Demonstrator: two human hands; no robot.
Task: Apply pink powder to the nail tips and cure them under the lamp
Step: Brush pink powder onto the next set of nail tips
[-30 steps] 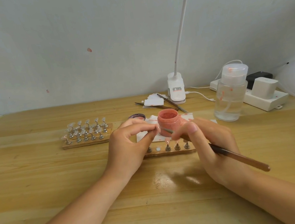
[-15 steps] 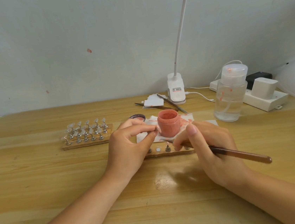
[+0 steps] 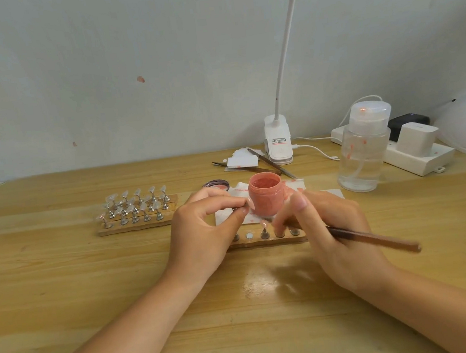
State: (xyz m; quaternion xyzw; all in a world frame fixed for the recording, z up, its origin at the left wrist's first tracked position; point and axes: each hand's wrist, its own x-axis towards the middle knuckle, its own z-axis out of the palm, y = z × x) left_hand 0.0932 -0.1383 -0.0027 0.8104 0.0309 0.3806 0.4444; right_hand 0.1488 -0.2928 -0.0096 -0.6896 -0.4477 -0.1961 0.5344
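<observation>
R hand (image 3: 331, 232) round brush (image 3: 375, 240) (fingers curled)

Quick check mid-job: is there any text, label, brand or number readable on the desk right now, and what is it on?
Nothing can be read for certain.
Clip lamp base: a small label with a red line and a dark line of print, too small and blurred to read.
Paper under the pink powder jar: faint reddish marks along its edge, not legible.
Clear pump bottle: only red smears, no text.

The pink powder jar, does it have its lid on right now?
No, the pink powder jar stands open with the powder showing at its mouth, and a dark-rimmed lid lies on the table behind the left hand.
</observation>
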